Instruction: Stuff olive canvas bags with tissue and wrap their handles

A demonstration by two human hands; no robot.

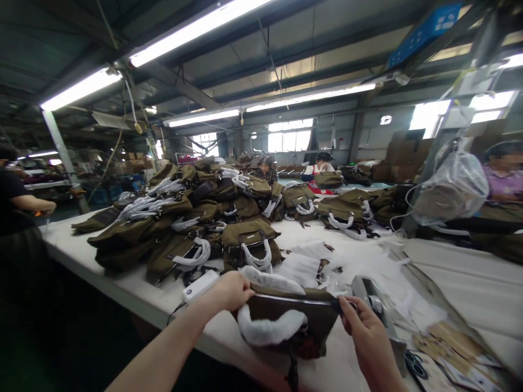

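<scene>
An olive-brown bag (pixel 292 318) with a white foam-wrapped handle (pixel 269 331) lies at the near edge of the white table (pixel 449 272). My left hand (pixel 232 290) is closed on the bag's upper left corner. My right hand (pixel 362 321) pinches the bag's upper right corner, fingers closed on it. White stuffing paper (pixel 272 280) sticks out along the bag's top behind my left hand.
A big pile of matching olive bags (pixel 192 223) with white-wrapped handles covers the table's left and middle. A white box (pixel 200 286) with a cable lies by my left wrist. A metal tool (pixel 373 305) and printed tags (pixel 453 340) lie right. Other people sit across and stand at left.
</scene>
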